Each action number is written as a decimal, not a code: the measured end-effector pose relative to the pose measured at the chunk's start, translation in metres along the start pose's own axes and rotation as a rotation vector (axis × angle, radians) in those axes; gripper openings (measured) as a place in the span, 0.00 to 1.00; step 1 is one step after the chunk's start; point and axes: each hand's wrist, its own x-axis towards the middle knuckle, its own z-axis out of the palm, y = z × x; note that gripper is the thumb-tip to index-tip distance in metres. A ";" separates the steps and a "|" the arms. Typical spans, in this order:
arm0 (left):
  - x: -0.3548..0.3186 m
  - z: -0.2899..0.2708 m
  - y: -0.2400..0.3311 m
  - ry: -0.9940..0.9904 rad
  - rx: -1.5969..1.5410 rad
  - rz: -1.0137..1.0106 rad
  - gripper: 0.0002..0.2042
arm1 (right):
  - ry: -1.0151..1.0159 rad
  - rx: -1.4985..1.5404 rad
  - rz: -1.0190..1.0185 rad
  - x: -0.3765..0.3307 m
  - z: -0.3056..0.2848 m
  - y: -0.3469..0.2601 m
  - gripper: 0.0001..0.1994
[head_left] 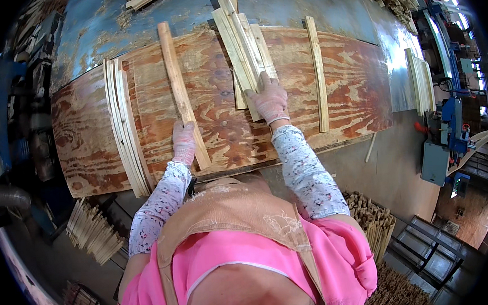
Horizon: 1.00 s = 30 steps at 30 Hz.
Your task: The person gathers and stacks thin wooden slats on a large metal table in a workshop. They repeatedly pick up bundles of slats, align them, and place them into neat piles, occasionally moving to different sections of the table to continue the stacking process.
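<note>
A pinkish work glove covers my left hand (184, 143), whose fingers are closed at the left edge of a reddish, slightly bowed wooden strip (177, 78) near its lower end. The fingertips are partly hidden there. My right hand (270, 99), gloved too, grips the near part of a bundle of pale wooden strips (237, 38), thumb on the left and fingers over the top. These strips overlap and reach past the far edge of the plywood board (221, 137). Under the bundle, the end of a shorter strip (240, 94) shows.
On the board's left lies a group of strips (124, 126); a single strip (317, 75) lies to the right. Beyond is a blue metal table (191, 13) with wood piles. Strip bundles (94, 231) stand below at left and right (371, 223). Blue machinery (449, 134) is far right.
</note>
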 end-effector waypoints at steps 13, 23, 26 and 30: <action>0.011 -0.009 -0.023 -0.110 -0.239 0.085 0.27 | -0.008 0.112 -0.242 -0.061 0.024 -0.032 0.27; 0.028 -0.010 -0.036 -0.090 -0.287 0.039 0.24 | -0.140 0.452 0.175 -0.081 0.031 -0.045 0.42; 0.018 -0.007 -0.009 -0.123 -0.196 0.046 0.24 | -0.153 0.363 0.192 -0.067 0.058 -0.003 0.40; 0.013 -0.019 -0.008 -0.005 0.292 0.129 0.26 | -0.067 0.492 0.185 -0.065 0.070 0.018 0.31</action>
